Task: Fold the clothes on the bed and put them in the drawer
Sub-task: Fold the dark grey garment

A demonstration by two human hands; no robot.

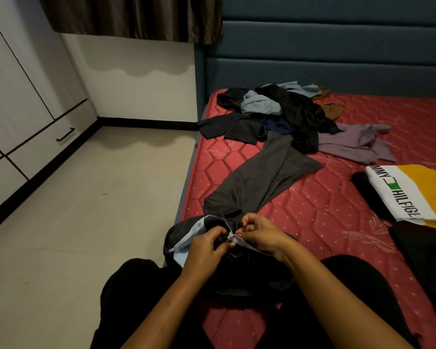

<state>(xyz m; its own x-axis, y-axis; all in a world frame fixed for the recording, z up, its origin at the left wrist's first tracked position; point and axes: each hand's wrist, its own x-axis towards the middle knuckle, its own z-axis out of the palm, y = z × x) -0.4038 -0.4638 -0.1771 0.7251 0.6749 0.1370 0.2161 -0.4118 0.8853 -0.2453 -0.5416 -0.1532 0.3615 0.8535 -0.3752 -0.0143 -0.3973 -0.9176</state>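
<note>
Red mattress (312,212); shirt (400,192) reads "MMY HILFIGE"; left hand (205,246), right hand (261,233) pinch trousers (259,180)

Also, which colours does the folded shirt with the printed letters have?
The folded shirt is white and mustard yellow, with black letters; the head view shows it.

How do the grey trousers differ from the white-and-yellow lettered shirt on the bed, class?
The grey trousers lie stretched out, unfolded; the lettered shirt is folded into a neat rectangle. The trousers are plain dark grey; the shirt has bold lettering and colour blocks. The left hand and right hand pinch the trousers' waistband; no hand touches the shirt. Both are on the red mattress.
</note>
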